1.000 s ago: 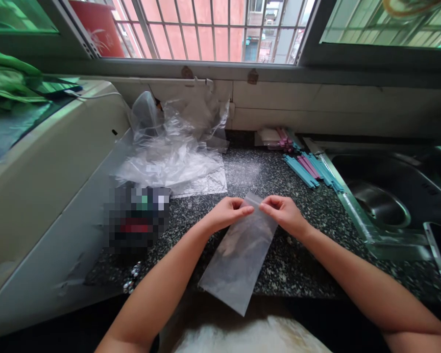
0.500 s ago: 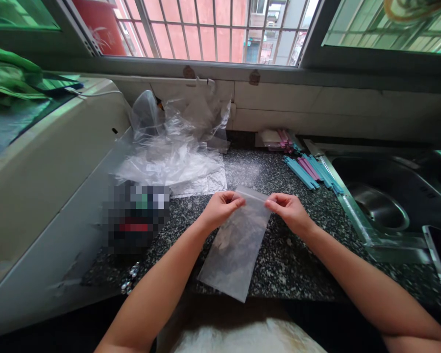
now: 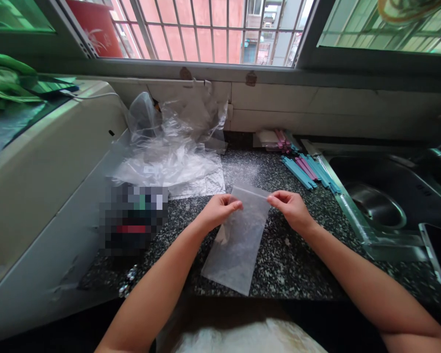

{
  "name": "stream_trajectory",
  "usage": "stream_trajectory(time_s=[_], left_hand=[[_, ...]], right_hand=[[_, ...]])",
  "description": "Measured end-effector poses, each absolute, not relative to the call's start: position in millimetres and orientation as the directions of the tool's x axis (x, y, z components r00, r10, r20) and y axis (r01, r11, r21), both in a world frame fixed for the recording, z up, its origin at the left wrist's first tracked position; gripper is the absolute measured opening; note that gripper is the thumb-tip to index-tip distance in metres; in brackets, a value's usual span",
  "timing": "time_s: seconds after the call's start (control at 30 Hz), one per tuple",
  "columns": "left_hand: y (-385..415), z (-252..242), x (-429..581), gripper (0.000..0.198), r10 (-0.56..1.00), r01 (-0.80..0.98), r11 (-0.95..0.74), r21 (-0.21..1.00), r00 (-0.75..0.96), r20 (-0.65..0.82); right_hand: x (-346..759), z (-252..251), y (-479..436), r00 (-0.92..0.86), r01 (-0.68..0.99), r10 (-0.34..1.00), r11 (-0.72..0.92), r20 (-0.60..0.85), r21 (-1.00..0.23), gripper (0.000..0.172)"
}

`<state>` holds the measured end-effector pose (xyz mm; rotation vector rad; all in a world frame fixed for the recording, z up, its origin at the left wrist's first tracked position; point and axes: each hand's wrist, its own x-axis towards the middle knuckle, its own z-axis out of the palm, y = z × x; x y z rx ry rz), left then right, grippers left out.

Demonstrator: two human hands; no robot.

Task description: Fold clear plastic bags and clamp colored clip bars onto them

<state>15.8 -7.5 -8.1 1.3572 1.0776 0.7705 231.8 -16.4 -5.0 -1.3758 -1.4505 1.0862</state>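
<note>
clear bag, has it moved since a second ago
Yes. The clear bag has slid toward the window: its lower end hung past the front edge of the counter, now it stops about there. The left hand and right hand pinch its top.

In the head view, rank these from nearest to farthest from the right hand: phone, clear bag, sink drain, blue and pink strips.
1. clear bag: pinched at its top edge by the right hand.
2. blue and pink strips: on the counter just beyond the hand.
3. sink drain: in the basin, off to the right.
4. phone: at the far right edge of the view.
</note>
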Motion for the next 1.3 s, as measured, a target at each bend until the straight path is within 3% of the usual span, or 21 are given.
stream_trajectory(time_s=[0.37,0.53,0.6,0.67,0.9,1.1,1.3], left_hand=[[-10,-10,18,0.034,0.905,0.098,0.144,0.985,0.389,-0.172],[-8,-9,19,0.036,0.919,0.067,0.205,0.977,0.329,-0.215],[-7,-9,20,0.037,0.922,0.058,0.226,0.972,0.308,-0.233],[-7,-9,20,0.036,0.924,0.058,0.235,0.97,0.296,-0.242],[-5,-16,19,0.037,0.924,0.072,0.218,0.973,0.306,-0.229],[-2,-18,17,0.036,0.93,0.128,0.19,0.973,0.294,-0.22],[-1,-12,16,0.033,0.933,0.113,0.191,0.975,0.289,-0.216]], right_hand=[[231,-16,-13,0.036,0.256,0.996,0.064,0.076,-0.965,0.033],[238,-13,-6,-0.079,0.396,0.992,0.122,0.099,-0.91,0.037],[251,-4,13,-0.099,0.599,0.985,0.17,0.138,-0.782,0.039],[267,8,42,-0.042,0.881,0.979,0.13,0.198,-0.455,0.038],[292,31,130,0.038,0.996,0.994,-0.029,0.102,-0.088,0.02],[274,24,147,0.087,0.993,0.996,-0.086,-0.008,0.08,0.024],[267,26,139,0.023,0.999,0.995,-0.02,-0.094,0.037,0.025]])
